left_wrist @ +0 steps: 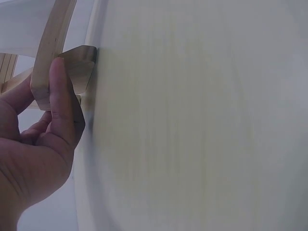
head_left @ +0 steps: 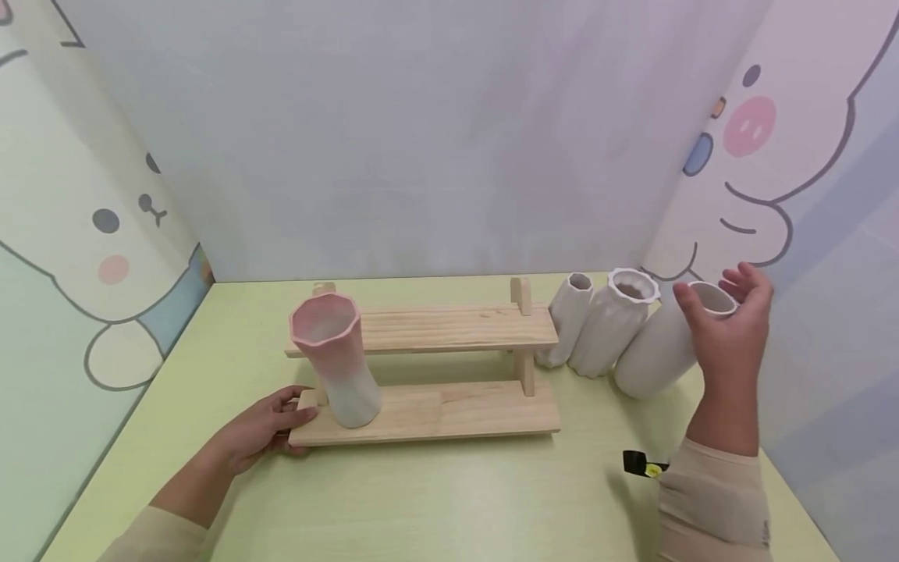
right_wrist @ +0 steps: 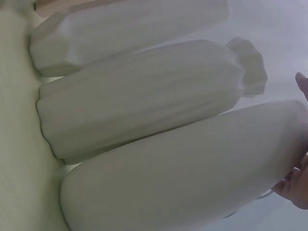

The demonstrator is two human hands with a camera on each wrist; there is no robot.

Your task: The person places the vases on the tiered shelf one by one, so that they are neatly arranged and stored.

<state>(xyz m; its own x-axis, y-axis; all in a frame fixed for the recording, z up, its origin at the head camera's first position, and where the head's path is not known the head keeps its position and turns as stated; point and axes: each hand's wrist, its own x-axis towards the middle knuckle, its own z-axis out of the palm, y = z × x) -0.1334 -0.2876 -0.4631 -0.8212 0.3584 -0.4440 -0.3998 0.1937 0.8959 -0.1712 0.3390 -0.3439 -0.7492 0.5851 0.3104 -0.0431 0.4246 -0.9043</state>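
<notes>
My left hand (head_left: 263, 429) grips the left end of a two-tier wooden shelf (head_left: 456, 410), thumb on top of the lower board and fingers beneath. In the left wrist view, that board end (left_wrist: 42, 91) sits between thumb and fingers. A pink-and-white vase (head_left: 344, 367) stands on the lower board beside this hand. My right hand (head_left: 733, 332) is spread around the mouth of a smooth white vase (head_left: 653, 355). In the right wrist view, the upper digit (right_wrist: 302, 83) stands apart from the smooth vase (right_wrist: 192, 168), while lower fingers overlap its side near the top.
Two white fluted vases, a narrow one (head_left: 567, 320) and a ruffled-rim one (head_left: 609, 332), stand between the shelf and the smooth vase. A small black-and-yellow item (head_left: 642, 465) lies by the right sleeve (head_left: 716, 499). A wall (head_left: 435, 140) rises behind the table (head_left: 435, 499).
</notes>
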